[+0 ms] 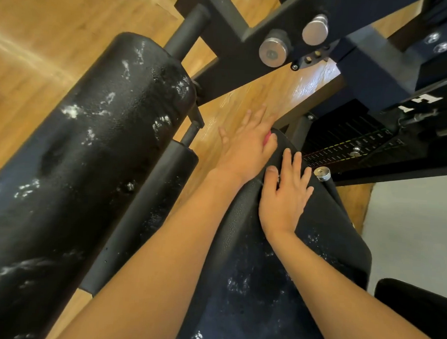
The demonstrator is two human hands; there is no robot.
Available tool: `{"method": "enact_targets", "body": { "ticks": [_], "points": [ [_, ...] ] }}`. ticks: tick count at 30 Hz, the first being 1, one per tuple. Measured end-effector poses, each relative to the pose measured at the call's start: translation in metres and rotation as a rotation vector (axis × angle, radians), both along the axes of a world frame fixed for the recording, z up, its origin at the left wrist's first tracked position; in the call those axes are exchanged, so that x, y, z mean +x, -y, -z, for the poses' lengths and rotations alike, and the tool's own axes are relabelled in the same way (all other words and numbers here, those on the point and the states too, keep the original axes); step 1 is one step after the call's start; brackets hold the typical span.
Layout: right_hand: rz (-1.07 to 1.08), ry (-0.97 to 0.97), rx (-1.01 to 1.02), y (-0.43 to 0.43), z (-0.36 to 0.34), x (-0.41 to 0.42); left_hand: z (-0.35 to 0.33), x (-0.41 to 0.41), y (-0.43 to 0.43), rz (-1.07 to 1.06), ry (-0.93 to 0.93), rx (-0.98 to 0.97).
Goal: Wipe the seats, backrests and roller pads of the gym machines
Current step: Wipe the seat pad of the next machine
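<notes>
A black padded seat (263,286) runs from the bottom centre up to mid-frame, flecked with white foam. My left hand (246,147) presses against the seat's far left edge, with a small pink thing (344,143) showing under its fingers; most of it is hidden. My right hand (284,195) lies flat on the seat top, fingers spread, holding nothing. A big black roller pad (89,163) fills the left side, dotted with white foam patches.
The machine's black steel frame (248,42) crosses the top, with two round metal knobs (273,51). A weight stack with numbered plates (346,141) and a chrome pin knob (322,173) sit right of the seat. Wooden floor (56,46) lies around; another black pad (416,300) at lower right.
</notes>
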State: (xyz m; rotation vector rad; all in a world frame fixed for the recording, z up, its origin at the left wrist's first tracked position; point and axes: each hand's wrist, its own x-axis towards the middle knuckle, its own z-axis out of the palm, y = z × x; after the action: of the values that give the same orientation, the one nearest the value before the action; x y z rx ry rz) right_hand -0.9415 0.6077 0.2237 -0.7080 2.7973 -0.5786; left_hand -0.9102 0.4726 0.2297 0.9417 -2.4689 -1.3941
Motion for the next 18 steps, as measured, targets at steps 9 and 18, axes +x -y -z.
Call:
{"method": "enact_targets", "body": {
  "ticks": [9, 18],
  "points": [
    [-0.005, -0.015, 0.008, 0.000, 0.000, 0.001, 0.010, 0.025, -0.017, -0.042, -0.064, 0.003],
    [0.006, -0.015, 0.006, 0.000, 0.003, 0.001, 0.013, -0.007, 0.018, -0.042, -0.112, 0.147]
  ]
}}
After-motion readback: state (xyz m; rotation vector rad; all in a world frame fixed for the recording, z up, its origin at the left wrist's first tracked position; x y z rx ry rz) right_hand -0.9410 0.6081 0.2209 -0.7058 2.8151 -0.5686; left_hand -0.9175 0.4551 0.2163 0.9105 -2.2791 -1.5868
